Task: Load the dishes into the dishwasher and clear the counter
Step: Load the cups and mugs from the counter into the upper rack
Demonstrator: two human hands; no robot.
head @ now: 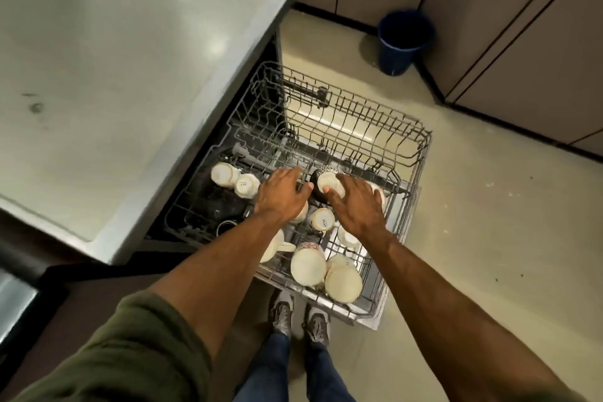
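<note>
Head view: right hand grips pale cup in upper rack, left hand fingers spread flat; next, seat cup between tines.

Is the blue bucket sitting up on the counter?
No, the blue bucket stands on the floor by the cabinets, well apart from the grey counter.

The pulled-out wire rack holds upturned cream cups and a dark bowl.
</note>
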